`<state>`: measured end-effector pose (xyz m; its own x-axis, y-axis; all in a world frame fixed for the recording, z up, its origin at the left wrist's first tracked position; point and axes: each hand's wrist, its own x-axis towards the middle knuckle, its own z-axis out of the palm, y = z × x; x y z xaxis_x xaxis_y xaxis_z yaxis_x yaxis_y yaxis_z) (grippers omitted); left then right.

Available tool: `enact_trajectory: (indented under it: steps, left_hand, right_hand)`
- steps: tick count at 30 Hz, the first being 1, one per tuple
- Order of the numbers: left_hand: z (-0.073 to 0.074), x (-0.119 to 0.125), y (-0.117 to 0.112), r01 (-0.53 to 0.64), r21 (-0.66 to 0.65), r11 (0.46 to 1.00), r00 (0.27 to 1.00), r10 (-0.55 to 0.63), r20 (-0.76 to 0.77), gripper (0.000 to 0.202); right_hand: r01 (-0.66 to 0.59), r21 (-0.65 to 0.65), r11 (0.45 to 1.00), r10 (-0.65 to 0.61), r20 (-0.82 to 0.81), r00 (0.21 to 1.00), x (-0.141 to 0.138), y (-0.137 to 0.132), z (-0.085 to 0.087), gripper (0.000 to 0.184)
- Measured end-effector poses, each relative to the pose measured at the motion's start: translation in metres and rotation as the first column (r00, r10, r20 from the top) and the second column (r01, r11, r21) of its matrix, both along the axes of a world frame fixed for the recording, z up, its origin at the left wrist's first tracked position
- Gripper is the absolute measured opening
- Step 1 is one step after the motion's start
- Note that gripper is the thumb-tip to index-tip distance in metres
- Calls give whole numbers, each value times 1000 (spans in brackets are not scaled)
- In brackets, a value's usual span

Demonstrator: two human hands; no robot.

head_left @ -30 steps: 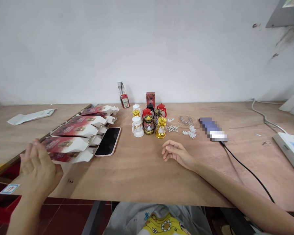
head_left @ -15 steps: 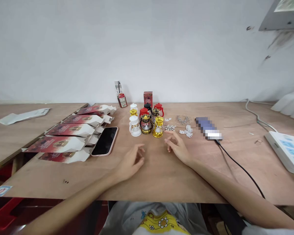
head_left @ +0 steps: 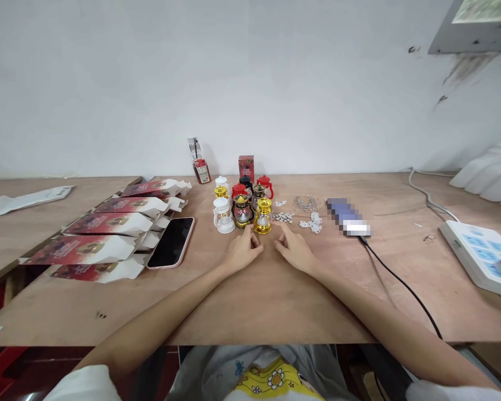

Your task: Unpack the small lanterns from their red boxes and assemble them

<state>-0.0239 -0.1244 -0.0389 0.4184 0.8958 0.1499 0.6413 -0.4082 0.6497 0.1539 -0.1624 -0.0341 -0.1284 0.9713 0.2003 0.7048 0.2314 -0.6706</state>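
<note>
A group of small lanterns stands upright mid-table, among them a gold lantern [head_left: 263, 217], a bronze-black lantern [head_left: 242, 214] and a white lantern [head_left: 224, 216] in front. My left hand [head_left: 242, 250] rests just before the bronze-black one, index finger pointing at its base, the other fingers curled and nothing in them. To the right of the gold lantern's base, my right hand [head_left: 293, 248] stretches its index finger close to it; its grasp is empty too. Beyond that fingertip lie small round discs [head_left: 284, 218], white tags [head_left: 313, 223] and a pile of metal rings [head_left: 305, 204].
Printed red-and-white cartons [head_left: 96, 249] lie in a row at the left, beside a phone [head_left: 171, 243]. At the right are a cabled phone [head_left: 350, 217] and a white power strip [head_left: 480, 250]. A small red box [head_left: 246, 165] and a drink pouch [head_left: 201, 167] stand by the wall.
My left hand has moved forward and right, up to the front lanterns. My right hand stays near the gold lantern, its index finger now closer to the base. The camera view has shifted slightly.
</note>
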Motion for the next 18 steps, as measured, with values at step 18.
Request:
enact_trajectory:
  steps: [18]
  left_hand:
    - [5,-6,-13,55,611,790,995,7,-99,16]
  right_hand:
    - [-27,361,932,-54,214,975,8,-4,-5,20]
